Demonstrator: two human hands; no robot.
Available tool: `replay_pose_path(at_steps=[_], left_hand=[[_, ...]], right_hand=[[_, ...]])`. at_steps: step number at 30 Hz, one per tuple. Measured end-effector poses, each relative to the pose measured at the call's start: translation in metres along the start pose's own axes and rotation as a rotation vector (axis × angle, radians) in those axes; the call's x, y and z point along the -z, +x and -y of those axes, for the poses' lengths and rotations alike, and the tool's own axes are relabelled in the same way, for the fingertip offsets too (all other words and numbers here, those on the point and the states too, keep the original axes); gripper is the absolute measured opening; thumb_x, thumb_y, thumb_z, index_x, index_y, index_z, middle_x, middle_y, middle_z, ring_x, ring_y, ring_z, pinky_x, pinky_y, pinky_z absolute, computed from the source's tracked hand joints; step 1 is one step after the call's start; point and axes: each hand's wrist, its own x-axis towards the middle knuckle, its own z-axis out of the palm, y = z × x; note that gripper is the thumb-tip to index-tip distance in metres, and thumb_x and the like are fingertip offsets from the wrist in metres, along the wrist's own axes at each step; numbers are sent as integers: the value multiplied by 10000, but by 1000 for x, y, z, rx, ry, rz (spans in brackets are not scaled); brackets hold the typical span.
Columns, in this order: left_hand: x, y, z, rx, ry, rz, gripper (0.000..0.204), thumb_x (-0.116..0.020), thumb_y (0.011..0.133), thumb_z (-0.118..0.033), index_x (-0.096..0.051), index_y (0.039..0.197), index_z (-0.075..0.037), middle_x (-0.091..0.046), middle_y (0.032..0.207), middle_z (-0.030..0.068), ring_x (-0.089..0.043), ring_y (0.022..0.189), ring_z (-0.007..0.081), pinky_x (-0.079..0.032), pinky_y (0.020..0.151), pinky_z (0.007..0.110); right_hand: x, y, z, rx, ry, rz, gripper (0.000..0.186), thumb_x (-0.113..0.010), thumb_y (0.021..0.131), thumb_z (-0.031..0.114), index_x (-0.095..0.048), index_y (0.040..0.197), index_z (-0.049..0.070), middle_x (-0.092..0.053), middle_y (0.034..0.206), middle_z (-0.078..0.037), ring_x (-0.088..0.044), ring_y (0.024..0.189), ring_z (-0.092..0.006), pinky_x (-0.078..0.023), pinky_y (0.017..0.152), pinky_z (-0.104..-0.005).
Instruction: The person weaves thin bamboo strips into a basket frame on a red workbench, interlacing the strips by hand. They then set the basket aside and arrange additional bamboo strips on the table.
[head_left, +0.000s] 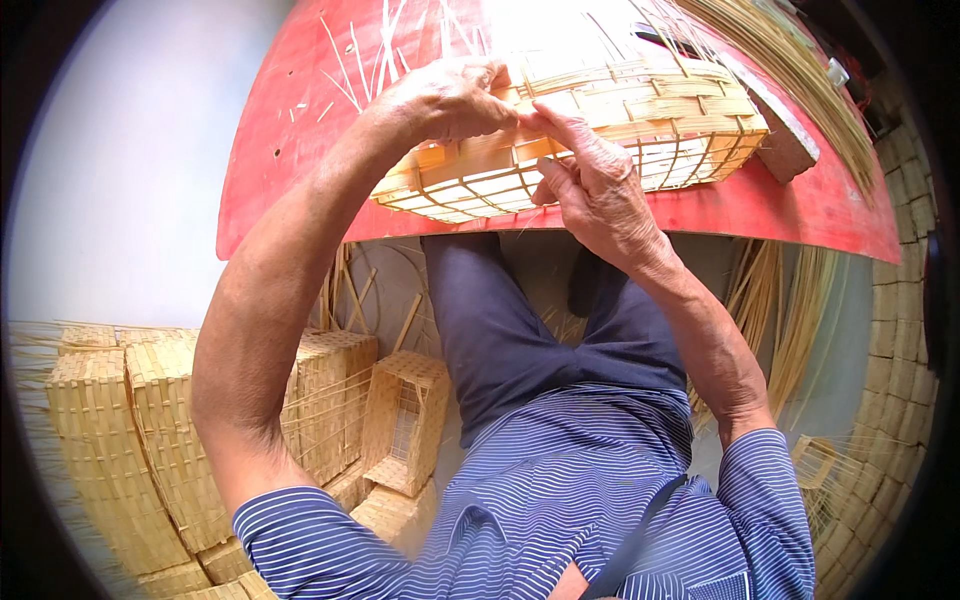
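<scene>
A pale woven bamboo basket (690, 110) lies on its side on the red board, its openwork grid of thin dark strips facing me. My left hand (450, 100) reaches over its left part, fingers bent and pinched on a flat bamboo strip (590, 125) along the side. From the right, my right hand (595, 180) grips the basket wall. Its forefinger stretches to the strip beside my left fingertips, and its thumb bends lower, against the grid. Loose strip ends (375, 60) stick up behind my left hand; glare washes out the basket's far part.
The red board (265, 190) spans my knees. A brick-like block (785, 140) sits by the basket's right end, near a bundle of long bamboo strips (820, 90). Finished baskets (95, 430) are stacked on the left, with a small open one (405, 420) beside them. More strips (775, 310) hang at right.
</scene>
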Motion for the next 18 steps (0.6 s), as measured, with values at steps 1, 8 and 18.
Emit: replay_pose_path(at_steps=[1,8,18], left_hand=[[0,0,-4,39,1,9,439,-656,824,-331,-560,1144,-46,-650,873,163,-650,662,214,-520,581,370],[-2,9,-5,119,-54,66,320,-622,818,-224,-547,1046,-13,-611,761,98,-639,646,182,-526,562,333],[-5,17,-8,102,46,91,250,-636,818,-221,-574,943,-13,-631,746,94,-633,651,173,-521,578,329]], right_hand=[[-2,0,-4,21,-39,-12,542,-546,925,-83,-411,1436,35,-643,1251,-129,-683,733,-141,-580,666,-261],[-7,-2,-3,38,-68,-58,493,-630,912,-27,-469,1375,23,-669,1188,-120,-666,679,-114,-572,623,-262],[-14,1,-1,-70,-38,-94,429,-672,903,15,-534,1309,38,-696,1122,-102,-664,632,-101,-563,586,-252]])
